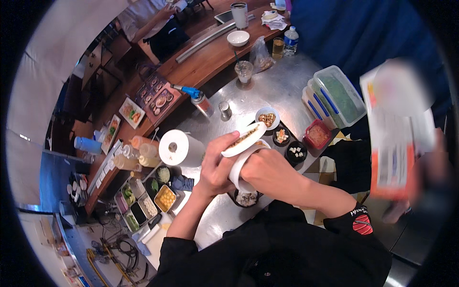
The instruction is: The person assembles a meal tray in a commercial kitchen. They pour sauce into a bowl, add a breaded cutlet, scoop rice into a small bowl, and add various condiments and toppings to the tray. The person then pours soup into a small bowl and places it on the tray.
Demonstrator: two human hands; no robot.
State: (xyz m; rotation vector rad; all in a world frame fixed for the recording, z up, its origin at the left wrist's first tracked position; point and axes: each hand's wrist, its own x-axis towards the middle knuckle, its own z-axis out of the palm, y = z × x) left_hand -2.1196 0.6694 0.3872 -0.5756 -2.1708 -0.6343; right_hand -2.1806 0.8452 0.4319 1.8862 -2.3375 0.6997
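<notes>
My left hand (213, 168), held above the metal counter, is closed around a white oval lid or dish (252, 137) with dark greenish bits on its face. Tilted between my two hands is a white round container (235, 173). My right hand (266, 170) is curled into a fist at the container's opening; its fingertips are hidden, so what they hold does not show. Beneath my hands, a black bowl of white rice (246, 199) stands partly covered. Close beyond are a small bowl of brown pieces (267, 118) and black bowls with pale cubes (296, 152).
A paper roll (180, 148) and a blue-topped torch (201, 101) stand on the left. Ingredient trays (143, 203) lie at lower left. Lidded tubs (337, 98) and a red container (317, 134) are at right. Another person's blurred hand holds a white-and-orange package (394, 138).
</notes>
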